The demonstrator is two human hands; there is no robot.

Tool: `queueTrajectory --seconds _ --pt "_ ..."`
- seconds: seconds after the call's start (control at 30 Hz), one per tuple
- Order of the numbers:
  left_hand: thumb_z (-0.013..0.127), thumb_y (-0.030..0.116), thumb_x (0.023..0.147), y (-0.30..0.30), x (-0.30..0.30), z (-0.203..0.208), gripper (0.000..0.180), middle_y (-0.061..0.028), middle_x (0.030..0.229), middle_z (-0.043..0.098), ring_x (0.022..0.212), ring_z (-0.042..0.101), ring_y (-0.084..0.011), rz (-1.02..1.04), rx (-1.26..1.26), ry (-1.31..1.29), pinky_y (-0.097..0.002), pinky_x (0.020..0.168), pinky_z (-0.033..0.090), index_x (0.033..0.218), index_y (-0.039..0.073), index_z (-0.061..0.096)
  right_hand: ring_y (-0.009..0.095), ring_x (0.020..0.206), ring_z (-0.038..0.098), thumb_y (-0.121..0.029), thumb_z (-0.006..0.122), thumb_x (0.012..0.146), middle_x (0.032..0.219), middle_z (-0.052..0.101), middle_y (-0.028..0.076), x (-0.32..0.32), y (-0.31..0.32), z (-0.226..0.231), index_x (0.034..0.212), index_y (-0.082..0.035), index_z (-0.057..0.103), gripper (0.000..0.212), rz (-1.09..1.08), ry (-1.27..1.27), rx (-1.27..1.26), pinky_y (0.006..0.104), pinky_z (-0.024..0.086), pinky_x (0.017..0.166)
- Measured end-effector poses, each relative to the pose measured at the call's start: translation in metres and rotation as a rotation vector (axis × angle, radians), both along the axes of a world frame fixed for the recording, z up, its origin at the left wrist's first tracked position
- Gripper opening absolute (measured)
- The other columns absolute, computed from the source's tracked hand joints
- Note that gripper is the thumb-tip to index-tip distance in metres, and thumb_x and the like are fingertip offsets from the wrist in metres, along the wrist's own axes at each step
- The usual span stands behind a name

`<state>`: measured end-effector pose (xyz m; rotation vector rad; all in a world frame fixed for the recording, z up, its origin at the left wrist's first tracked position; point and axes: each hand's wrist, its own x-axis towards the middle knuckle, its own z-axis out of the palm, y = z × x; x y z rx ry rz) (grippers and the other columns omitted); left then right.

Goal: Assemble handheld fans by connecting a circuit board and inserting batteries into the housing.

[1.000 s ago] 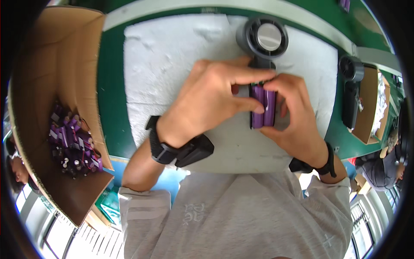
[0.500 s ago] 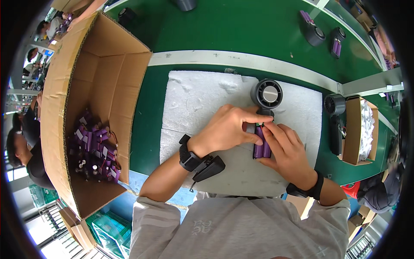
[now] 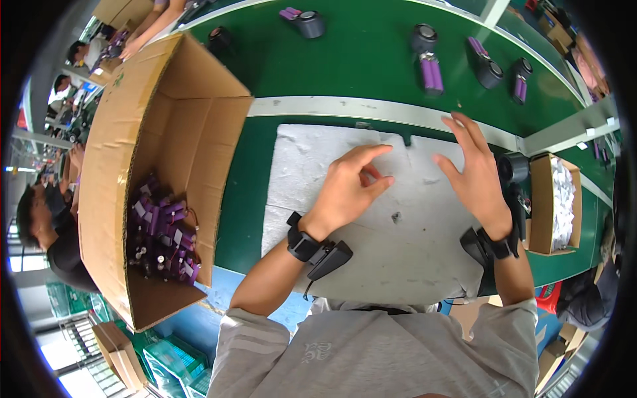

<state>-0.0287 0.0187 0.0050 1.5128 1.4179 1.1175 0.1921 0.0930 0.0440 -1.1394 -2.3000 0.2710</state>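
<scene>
Over the white foam sheet [image 3: 398, 265] my left hand [image 3: 346, 189] holds nothing, its thumb and forefinger apart. My right hand [image 3: 478, 176] is above the sheet's right side, empty, with fingers spread. Beyond the pale rail [image 3: 371, 106], a dark round fan head with two purple battery cells [image 3: 431, 74] lies on the green bench. Similar fan heads with cells lie near it: one [image 3: 490, 73] to its right, another [image 3: 522, 81] farther right, and one [image 3: 310, 24] farther left.
A big cardboard box [image 3: 109, 179] on the left holds many purple battery cells [image 3: 162, 225]. On the right, a dark handheld fan [image 3: 513, 167] stands beside a small carton [image 3: 542, 205] of white pieces. Other people work at the far left.
The fan head with purple cells has left my hands and now lies on the green bench beyond the rail. My hands have moved apart, the right one outward and away from me.
</scene>
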Motion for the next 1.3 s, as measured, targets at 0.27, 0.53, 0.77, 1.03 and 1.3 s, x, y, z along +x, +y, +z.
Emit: queueTrajectory --seconds 0.27,0.53,0.77,1.03,1.3 --pt "0.073 0.007 0.079 0.005 -0.013 -0.004 0.037 -0.0129 0.112 0.064 0.077 0.065 -0.0177 0.131 0.093 0.047 -0.0281 0.067 0.053 0.115 0.004 0.064 0.026 0.088 0.060 -0.003 0.072 0.076 0.113 0.060 0.012 0.052 -0.038 -0.011 0.107 -0.003 0.062 0.032 -0.007 -0.011 -0.344 0.0323 0.049 0.071" --pt "0.070 0.020 0.082 -0.022 -0.106 0.021 0.037 -0.0148 0.110 0.065 0.092 0.065 -0.0266 0.527 0.088 0.419 -0.0334 0.079 0.052 0.117 0.009 0.064 0.030 0.094 0.059 0.000 0.072 0.072 0.108 0.058 0.013 0.055 -0.041 -0.028 0.102 -0.003 0.063 0.032 0.117 0.018 -0.244 0.0348 0.049 0.079" --pt "0.065 0.021 0.076 -0.131 -0.241 0.031 0.043 -0.0090 0.127 0.058 0.123 0.049 -0.0306 0.797 -0.467 1.063 -0.0522 0.103 0.035 0.119 0.024 0.063 0.031 0.095 0.058 0.001 0.074 0.070 0.108 0.057 0.012 0.060 -0.046 -0.031 0.102 -0.004 0.063 0.034 0.096 0.076 -0.277 0.0352 0.048 0.080" --pt "0.067 0.019 0.073 -0.147 -0.249 0.000 0.046 -0.0079 0.115 0.060 0.117 0.053 -0.0294 0.984 -0.488 1.271 -0.0519 0.103 0.034 0.118 0.027 0.064 0.030 0.095 0.059 0.002 0.073 0.071 0.108 0.058 0.012 0.060 -0.044 -0.030 0.101 -0.004 0.063 0.033 0.115 0.106 -0.274 0.0344 0.049 0.079" --pt "0.075 0.012 0.072 -0.147 -0.231 0.031 0.043 -0.0078 0.103 0.066 0.095 0.065 -0.0259 0.964 -0.273 0.899 -0.0390 0.087 0.048 0.113 0.010 0.062 0.030 0.094 0.060 0.001 0.073 0.071 0.108 0.058 0.012 0.060 -0.044 -0.032 0.100 -0.004 0.064 0.030 0.126 0.138 -0.264 0.0338 0.049 0.077"
